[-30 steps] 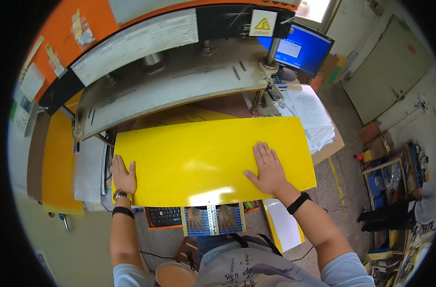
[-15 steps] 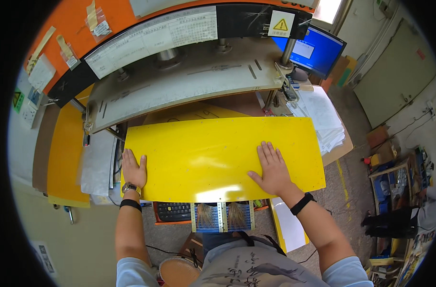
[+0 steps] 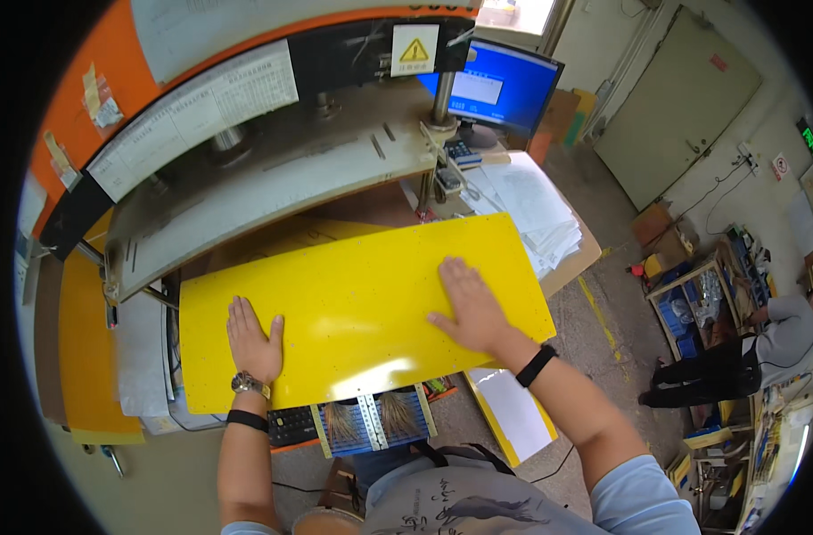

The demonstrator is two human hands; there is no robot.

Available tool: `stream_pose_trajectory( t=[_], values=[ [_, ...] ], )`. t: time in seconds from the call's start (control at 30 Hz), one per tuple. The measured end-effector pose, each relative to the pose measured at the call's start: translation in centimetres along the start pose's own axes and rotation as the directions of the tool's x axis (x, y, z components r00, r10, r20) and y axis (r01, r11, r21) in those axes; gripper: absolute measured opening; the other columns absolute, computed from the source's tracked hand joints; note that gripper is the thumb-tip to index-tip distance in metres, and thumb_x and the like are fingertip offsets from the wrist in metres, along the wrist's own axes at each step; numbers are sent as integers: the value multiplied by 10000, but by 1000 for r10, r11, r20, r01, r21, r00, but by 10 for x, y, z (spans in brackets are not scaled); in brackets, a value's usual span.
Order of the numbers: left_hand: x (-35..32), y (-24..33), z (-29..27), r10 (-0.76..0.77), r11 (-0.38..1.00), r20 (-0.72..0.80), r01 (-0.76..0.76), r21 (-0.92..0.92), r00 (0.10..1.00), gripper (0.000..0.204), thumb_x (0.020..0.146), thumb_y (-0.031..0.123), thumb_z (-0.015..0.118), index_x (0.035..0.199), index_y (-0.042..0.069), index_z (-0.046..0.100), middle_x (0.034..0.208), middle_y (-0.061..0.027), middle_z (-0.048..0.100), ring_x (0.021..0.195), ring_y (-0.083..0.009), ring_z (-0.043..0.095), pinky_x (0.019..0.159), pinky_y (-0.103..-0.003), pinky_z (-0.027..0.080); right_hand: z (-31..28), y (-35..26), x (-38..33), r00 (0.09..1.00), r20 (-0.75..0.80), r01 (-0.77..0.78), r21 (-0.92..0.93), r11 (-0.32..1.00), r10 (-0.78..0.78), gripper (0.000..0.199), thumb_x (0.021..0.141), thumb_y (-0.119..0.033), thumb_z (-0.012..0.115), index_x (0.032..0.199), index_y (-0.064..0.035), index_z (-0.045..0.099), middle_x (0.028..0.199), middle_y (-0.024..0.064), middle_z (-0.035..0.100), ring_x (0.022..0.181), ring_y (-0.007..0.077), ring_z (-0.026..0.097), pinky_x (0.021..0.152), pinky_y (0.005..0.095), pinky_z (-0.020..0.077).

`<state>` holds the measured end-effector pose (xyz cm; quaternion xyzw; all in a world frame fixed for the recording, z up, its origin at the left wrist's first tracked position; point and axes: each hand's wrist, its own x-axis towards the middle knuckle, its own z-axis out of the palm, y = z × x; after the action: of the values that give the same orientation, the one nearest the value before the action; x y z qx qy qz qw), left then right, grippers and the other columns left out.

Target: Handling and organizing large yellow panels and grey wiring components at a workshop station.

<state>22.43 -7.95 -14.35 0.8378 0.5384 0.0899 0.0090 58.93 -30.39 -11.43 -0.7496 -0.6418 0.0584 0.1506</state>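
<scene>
Lying palm-down, thumbs out and grasping nothing, the left hand [image 3: 257, 349] and right hand [image 3: 474, 310] rest on a yellow sheet [image 3: 362, 308] before a press [image 3: 340, 58]. The sheet appears laid flat, outside the press, whose plate [image 3: 273, 187] is raised beyond the fingers; whether work on it is finished or pending, I cannot tell. It hides most of the surface beneath. A keyboard [image 3: 289, 426] pokes out near the left wrist; papers [image 3: 527, 209] and a monitor [image 3: 513, 85] sit beyond the right hand. Farther right, across the grey floor [image 3: 594, 374], a co-worker [image 3: 790, 339] stands by shelves [image 3: 681, 278].
</scene>
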Motion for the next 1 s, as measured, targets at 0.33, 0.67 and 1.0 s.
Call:
stream_pose_trajectory(
  t=[0.33,0.67,1.0],
  values=[
    [3,2,4,42,999,-66,-42,-2,997,787,1004,470,522,1525,-83,318,1623,-259,280,1519,-397,231,1252,-469,166,1,26,-11,996,17,-84,-106,991,86,914,968,-591,508,1565,52,253,1645,246,230,1551,368,163,1260,474,125],
    [3,10,-5,5,1000,-76,-7,-22,997,766,989,441,555,1517,-72,344,1612,-248,311,1510,-389,259,1251,-494,157,-52,133,19,802,-83,-554,266,789,592,680,987,-482,553,1347,95,541,1341,346,572,1301,460,523,1114,451,392],
    [7,9,-7,-8,998,-66,3,-67,998,820,958,494,577,1500,-83,366,1597,-267,325,1501,-412,267,1246,-511,165,-11,208,110,565,271,-824,229,517,780,1004,970,-731,336,1277,196,568,1347,383,553,1324,459,510,1105,409,384]
  ],
)
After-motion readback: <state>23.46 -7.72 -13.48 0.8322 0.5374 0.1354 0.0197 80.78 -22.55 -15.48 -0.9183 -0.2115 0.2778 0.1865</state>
